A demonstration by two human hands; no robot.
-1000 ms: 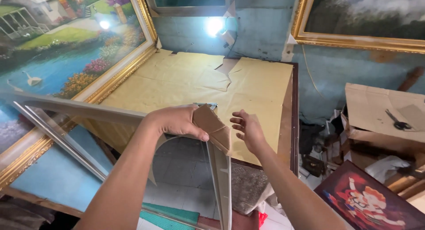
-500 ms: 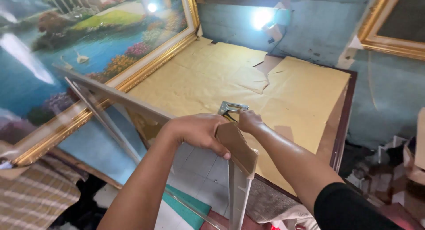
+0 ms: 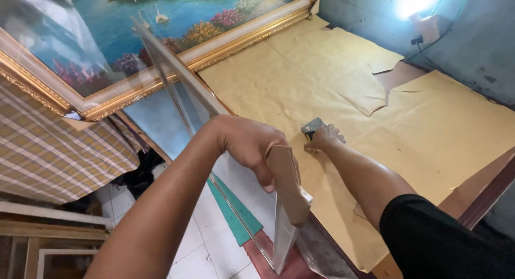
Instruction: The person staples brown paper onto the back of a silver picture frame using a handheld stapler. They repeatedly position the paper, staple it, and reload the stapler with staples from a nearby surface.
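The left hand point(image 3: 252, 150) grips a clear, stiff, likely fragile and slippery glass sheet point(image 3: 182, 112) through a brown cardboard pad point(image 3: 287, 185) folded over its edge under the fingers, while the right hand point(image 3: 322, 139) closes on a small metal tool point(image 3: 313, 127) beyond.

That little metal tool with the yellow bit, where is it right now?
In the head view it lies right of centre on the brown paper that covers the table, under the fingers of the right hand. The metal tool sits just beyond the left hand.
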